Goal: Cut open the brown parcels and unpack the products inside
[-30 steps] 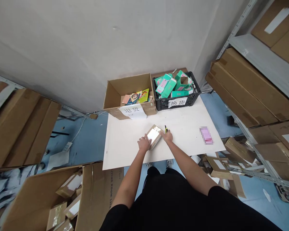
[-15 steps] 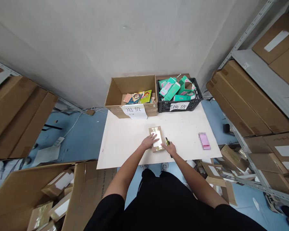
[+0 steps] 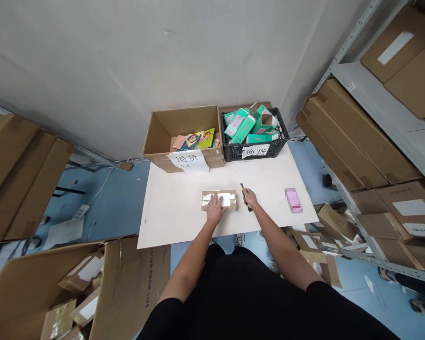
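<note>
A small brown parcel [image 3: 227, 200] with a white label lies flat and crosswise on the white table [image 3: 177, 208]. My left hand [image 3: 215, 210] rests on its top, fingers spread, pressing it down. Just right of the parcel, my right hand [image 3: 250, 198] is closed round a black and yellow utility knife [image 3: 243, 191], whose tip points away from me.
At the table's far edge stand an open cardboard box [image 3: 163, 134] with colourful booklets and a black crate [image 3: 257, 146] of green cartons, both labelled. A pink item [image 3: 293, 199] lies at the right. Shelving with cartons [image 3: 357, 137] stands right; a large open box [image 3: 31, 283] of parcels sits lower left.
The parcel has been turned from slanted to lying crosswise and flat. My left hand moved on top of it. My right hand left the parcel and now grips the knife.
</note>
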{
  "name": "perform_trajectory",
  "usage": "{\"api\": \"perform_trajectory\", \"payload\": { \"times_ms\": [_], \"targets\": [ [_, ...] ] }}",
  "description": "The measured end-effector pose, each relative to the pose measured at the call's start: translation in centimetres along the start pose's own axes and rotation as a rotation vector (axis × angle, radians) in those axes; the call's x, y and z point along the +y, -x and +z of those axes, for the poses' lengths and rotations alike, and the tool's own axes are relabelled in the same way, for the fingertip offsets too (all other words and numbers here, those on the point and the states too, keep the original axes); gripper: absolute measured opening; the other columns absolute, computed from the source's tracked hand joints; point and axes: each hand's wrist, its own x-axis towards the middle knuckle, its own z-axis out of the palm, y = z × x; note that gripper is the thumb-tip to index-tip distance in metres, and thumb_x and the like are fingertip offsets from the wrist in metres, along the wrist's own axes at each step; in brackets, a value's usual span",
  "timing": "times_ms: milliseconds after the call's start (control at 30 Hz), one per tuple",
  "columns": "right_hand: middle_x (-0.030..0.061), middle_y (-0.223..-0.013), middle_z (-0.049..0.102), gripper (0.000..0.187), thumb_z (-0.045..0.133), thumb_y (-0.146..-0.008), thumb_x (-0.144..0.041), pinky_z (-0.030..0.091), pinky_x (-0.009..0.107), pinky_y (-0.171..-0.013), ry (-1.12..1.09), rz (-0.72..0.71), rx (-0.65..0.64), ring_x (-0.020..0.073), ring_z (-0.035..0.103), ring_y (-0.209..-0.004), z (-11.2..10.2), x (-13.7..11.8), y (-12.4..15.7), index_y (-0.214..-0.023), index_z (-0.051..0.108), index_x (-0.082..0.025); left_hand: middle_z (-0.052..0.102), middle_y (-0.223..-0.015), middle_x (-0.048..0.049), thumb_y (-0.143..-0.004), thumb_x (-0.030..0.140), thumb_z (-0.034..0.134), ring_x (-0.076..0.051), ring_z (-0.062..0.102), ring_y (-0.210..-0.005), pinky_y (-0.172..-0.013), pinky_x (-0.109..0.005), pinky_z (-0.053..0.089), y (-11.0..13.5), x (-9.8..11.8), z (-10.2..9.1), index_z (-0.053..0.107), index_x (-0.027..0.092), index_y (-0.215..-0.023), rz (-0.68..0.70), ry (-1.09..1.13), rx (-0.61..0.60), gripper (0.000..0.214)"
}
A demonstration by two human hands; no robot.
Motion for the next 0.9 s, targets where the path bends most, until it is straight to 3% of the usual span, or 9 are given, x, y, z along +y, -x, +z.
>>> {"api": "perform_trajectory", "payload": {
  "times_ms": [100,167,400,600,767,900],
  "targets": [
    [-0.0061,-0.049,0.050,0.048,0.046,-0.108,-0.058,0.039,0.021,-0.044,-0.138,0.064,-0.126,0.0109,0.049,-0.038,0.4,2.9,1.5,-0.076,0.053,-0.023,0.022,-0.180,-0.0113,-0.106,0.067,0.034,-0.037,0.015,-0.167,-0.129,-0.058,0.029,-0.6,-0.9,0.7,0.029,0.028,-0.172,0.019,-0.013,-0.045,0.077],
    [-0.0066,-0.045,0.048,0.048,0.050,-0.107,-0.055,0.036,0.021,-0.041,-0.164,0.077,-0.178,0.0104,0.046,-0.035,0.9,3.5,1.8,-0.071,0.051,-0.023,0.019,-0.181,-0.0115,-0.107,0.068,0.030,-0.037,0.012,-0.167,-0.130,-0.058,0.027,-0.8,-1.0,1.0,0.027,0.028,-0.173,0.018,-0.030,-0.072,0.077],
    [-0.0068,-0.042,0.048,0.050,0.056,-0.105,-0.055,0.034,0.022,-0.039,-0.155,0.092,-0.198,0.0100,0.044,-0.031,2.1,2.9,1.7,-0.067,0.051,-0.023,0.015,-0.181,-0.0134,-0.105,0.071,0.030,-0.038,0.011,-0.167,-0.130,-0.059,0.027,-1.1,-0.9,0.9,0.024,0.027,-0.173,0.009,-0.057,-0.114,0.081],
    [-0.0048,-0.044,0.051,0.048,0.057,-0.105,-0.053,0.035,0.023,-0.041,-0.083,0.096,-0.235,0.0108,0.045,-0.034,1.7,5.4,4.7,-0.068,0.053,-0.023,0.018,-0.181,-0.0145,-0.105,0.070,0.034,-0.039,0.014,-0.167,-0.129,-0.058,0.030,-1.1,-0.4,0.4,0.027,0.026,-0.173,0.003,-0.068,-0.118,0.081],
    [-0.0048,-0.052,0.055,0.048,0.046,-0.107,-0.060,0.043,0.022,-0.047,-0.201,0.130,-0.015,0.0118,0.053,-0.041,2.1,5.3,5.6,-0.077,0.054,-0.023,0.032,-0.176,-0.0145,-0.100,0.073,0.049,-0.040,0.023,-0.163,-0.126,-0.056,0.034,-2.8,-1.7,-2.3,0.032,0.029,-0.170,0.005,-0.043,-0.111,0.085],
    [0.0040,-0.081,0.074,0.044,0.071,-0.091,-0.065,0.052,0.025,-0.059,-0.099,0.114,0.007,0.0192,0.072,-0.068,4.8,3.0,4.9,-0.093,0.061,-0.022,0.023,-0.180,-0.0118,-0.103,0.066,0.044,-0.038,0.015,-0.166,-0.129,-0.057,0.026,-3.7,-3.6,-4.0,0.026,0.031,-0.172,-0.060,-0.073,-0.142,0.079]
  ]
}}
